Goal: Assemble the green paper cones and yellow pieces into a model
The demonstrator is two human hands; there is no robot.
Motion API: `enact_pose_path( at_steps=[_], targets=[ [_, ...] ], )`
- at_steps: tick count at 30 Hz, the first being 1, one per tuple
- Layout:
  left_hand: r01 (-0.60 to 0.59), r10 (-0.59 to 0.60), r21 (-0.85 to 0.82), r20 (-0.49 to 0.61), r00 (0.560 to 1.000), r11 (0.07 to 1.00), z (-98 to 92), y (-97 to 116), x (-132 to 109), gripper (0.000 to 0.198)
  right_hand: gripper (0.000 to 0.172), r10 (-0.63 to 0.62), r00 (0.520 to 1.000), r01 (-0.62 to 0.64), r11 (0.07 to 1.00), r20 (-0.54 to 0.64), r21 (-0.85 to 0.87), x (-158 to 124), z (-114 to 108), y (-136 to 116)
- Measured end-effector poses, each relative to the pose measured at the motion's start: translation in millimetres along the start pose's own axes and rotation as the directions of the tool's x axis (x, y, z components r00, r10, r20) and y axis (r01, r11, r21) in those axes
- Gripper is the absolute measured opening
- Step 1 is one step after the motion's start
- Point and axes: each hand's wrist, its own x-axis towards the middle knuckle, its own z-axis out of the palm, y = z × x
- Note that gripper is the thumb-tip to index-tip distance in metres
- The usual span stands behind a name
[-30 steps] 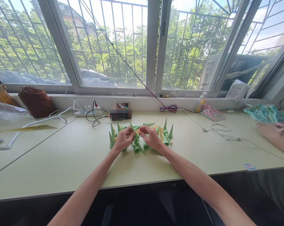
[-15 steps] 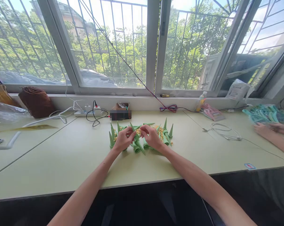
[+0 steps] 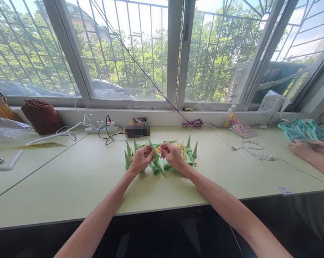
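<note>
Several green plastic cones with pointed tips, such as one standing green spike (image 3: 188, 141), lie and stand in a cluster at the middle of the table. Among them are small yellow pieces (image 3: 183, 153), too small to name. My left hand (image 3: 141, 158) is closed on a green cone (image 3: 151, 144), whose tip points up past the fingers. Just to its right, my right hand (image 3: 172, 155) has thumb and fingertips pinched together; what they hold, if anything, I cannot make out. Below both hands lies a hollow green cone (image 3: 156, 171) with its open end facing me.
Behind the cones stand a small cardboard box (image 3: 138, 127) and a power strip (image 3: 100, 126). Coiled cables (image 3: 258, 150), a bottle (image 3: 230, 116) and a pink packet (image 3: 241, 128) are on the right. Another person's hands (image 3: 303, 147) touch blue-green bagged items (image 3: 305, 129).
My two hands have hardly moved, the right fingers shifting only slightly. At far right, the other person's hands and the bagged items have shifted a little.
</note>
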Motion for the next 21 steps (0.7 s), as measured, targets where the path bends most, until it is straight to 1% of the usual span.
enact_pose_path(
  at_steps=[5,9,13,21],
  targets=[
    [-0.024,0.024,0.044,0.006,1.0,0.999,0.4,1.7,-1.0,0.026,0.011,0.014,1.0,-0.014,1.0,-0.002,-0.019,-0.1,-1.1,-2.4],
    [-0.048,0.046,0.093,0.024,0.999,0.994,0.7,1.4,-1.4,0.025,0.011,0.016,1.0,-0.016,0.998,0.001,-0.057,-0.2,-2.3,-3.7],
    [-0.047,0.045,0.079,0.034,0.998,0.996,0.9,2.1,-1.7,0.023,0.01,0.021,1.0,-0.021,0.995,-0.002,-0.094,-0.9,-3.0,-3.7],
    [-0.042,0.04,0.053,0.031,0.999,0.998,0.5,3.6,-2.4,0.022,0.012,0.045,0.999,-0.043,0.995,0.02,-0.092,-1.1,-3.5,-5.3]
  ],
)
